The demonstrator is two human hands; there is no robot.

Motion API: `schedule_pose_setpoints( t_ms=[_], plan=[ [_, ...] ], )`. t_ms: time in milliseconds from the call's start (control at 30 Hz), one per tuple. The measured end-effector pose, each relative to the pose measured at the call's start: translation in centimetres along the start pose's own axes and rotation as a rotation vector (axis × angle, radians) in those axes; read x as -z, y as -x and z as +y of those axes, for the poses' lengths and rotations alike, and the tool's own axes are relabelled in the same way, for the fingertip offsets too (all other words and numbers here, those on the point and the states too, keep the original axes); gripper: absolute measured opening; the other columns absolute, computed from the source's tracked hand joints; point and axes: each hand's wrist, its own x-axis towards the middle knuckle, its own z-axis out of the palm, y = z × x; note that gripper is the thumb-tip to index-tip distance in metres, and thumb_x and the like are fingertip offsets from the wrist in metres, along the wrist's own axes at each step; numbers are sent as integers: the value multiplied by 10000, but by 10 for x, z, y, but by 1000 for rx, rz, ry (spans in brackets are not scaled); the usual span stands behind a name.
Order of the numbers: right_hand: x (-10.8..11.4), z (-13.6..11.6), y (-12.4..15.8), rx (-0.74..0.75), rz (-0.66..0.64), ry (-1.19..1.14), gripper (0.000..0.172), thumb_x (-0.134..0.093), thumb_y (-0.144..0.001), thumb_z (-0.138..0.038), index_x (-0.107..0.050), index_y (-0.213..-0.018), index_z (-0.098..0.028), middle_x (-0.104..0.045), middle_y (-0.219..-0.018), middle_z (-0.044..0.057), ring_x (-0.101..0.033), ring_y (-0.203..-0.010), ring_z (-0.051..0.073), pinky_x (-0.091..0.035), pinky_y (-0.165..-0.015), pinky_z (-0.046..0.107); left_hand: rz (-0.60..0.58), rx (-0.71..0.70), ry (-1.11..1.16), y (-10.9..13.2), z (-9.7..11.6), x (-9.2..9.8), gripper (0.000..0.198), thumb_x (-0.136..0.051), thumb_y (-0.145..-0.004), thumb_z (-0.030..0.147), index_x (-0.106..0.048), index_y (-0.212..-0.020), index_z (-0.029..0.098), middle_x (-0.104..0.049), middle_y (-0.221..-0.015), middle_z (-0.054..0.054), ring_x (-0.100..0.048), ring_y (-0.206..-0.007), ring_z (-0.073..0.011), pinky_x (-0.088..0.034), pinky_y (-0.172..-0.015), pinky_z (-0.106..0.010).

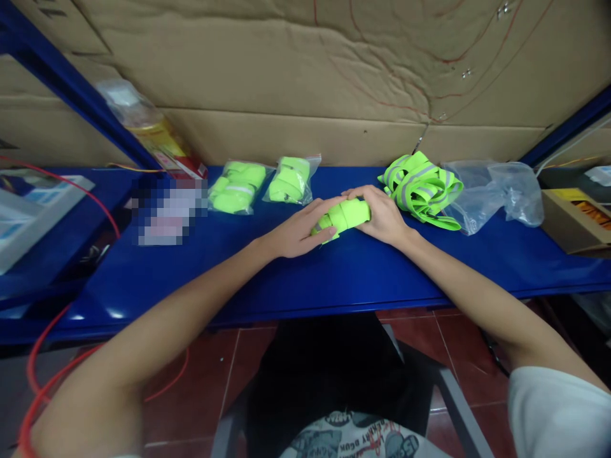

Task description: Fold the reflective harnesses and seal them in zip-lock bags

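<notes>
A folded neon-green strap bundle (347, 216) is held between both hands over the middle of the blue table (305, 280). My left hand (298, 232) wraps its left end, the thumb along the near side. Around the right end curl the fingers of my right hand (382, 216). Two green bundles in clear plastic bags, one (237, 186) further left and one (290, 180) nearer, lie behind my left hand. Just right of my right hand is a loose heap of green straps with grey stripes (422, 187).
Clear plastic bags (496, 194) lie right of the heap, beside a cardboard box (575, 222). A bottle (153, 130) stands at the back left. Cardboard (286, 76) lines the back; a red hose (35, 362) hangs at the left.
</notes>
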Motion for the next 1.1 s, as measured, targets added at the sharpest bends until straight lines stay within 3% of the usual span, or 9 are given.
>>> schedule_pose_setpoints(
  t_ms=[100,233,367,467,567,733,967,1033,1100],
  plan=[
    [-2,-2,-1,-84,-19,17,437,-739,-870,-276,-547,-1262,-266,-768,-1311,107,-726,-1206,353,-553,-1032,531,-34,29,-45,1,2,2,718,-480,-1118,542,-302,-1743,237,-612,-1305,-143,-617,-1078,-259,-539,-1054,-457],
    [2,1,-4,-179,-58,19,789,-797,-799,-315,-419,-1489,-259,-731,-1360,142,-707,-1228,384,-572,-977,528,-42,46,-100,0,4,4,726,-456,-1124,541,-292,-1750,212,-560,-1272,-131,-596,-1079,-244,-526,-1080,-433],
    [23,8,-8,-90,-116,45,893,-787,-780,-301,-409,-1588,-261,-693,-1405,148,-665,-1286,412,-519,-1093,601,-15,96,-161,0,9,2,714,-427,-1130,535,-288,-1754,217,-545,-1283,-133,-595,-1052,-235,-535,-1072,-423],
    [44,13,-9,-46,-151,-4,864,-774,-792,-325,-452,-1593,-286,-675,-1438,125,-658,-1299,386,-519,-1122,568,11,114,-219,0,12,0,698,-439,-1123,527,-328,-1743,225,-547,-1269,-138,-586,-1056,-250,-546,-1049,-442],
    [62,21,-10,-118,-15,42,734,-732,-834,-336,-520,-1532,-261,-704,-1355,115,-693,-1201,343,-541,-1085,532,15,109,-270,0,12,-3,669,-476,-1107,516,-409,-1714,243,-545,-1230,-133,-566,-1096,-271,-533,-1083,-481],
    [100,40,-12,-511,229,600,212,-609,-944,-301,-730,-1059,-170,-736,-1157,174,-648,-1170,334,-446,-1077,539,8,173,-255,-2,13,-3,637,-488,-1098,498,-464,-1687,255,-563,-1396,-168,-550,-1274,-326,-454,-1180,-548],
    [165,65,17,-986,-54,746,324,-838,-838,-386,-742,-1094,-213,-783,-1088,140,-710,-966,278,-497,-890,468,-30,213,-269,-7,16,-5,656,-475,-1095,466,-441,-1696,205,-684,-1229,-135,-588,-1139,-297,-403,-1169,-535],
    [172,81,32,-995,-243,642,577,-990,-635,-327,-741,-1142,-211,-793,-968,111,-686,-732,220,-501,-692,379,-21,211,-263,-7,15,-6,654,-481,-1090,474,-442,-1697,232,-675,-1236,-126,-582,-1150,-294,-394,-1173,-528],
    [171,97,44,-904,-269,653,693,-1057,-403,-254,-783,-1038,-222,-768,-797,44,-614,-569,167,-453,-579,322,-24,208,-259,-7,14,-7,654,-478,-1090,481,-442,-1697,241,-665,-1241,-125,-576,-1163,-296,-390,-1171,-524]
  ],
)
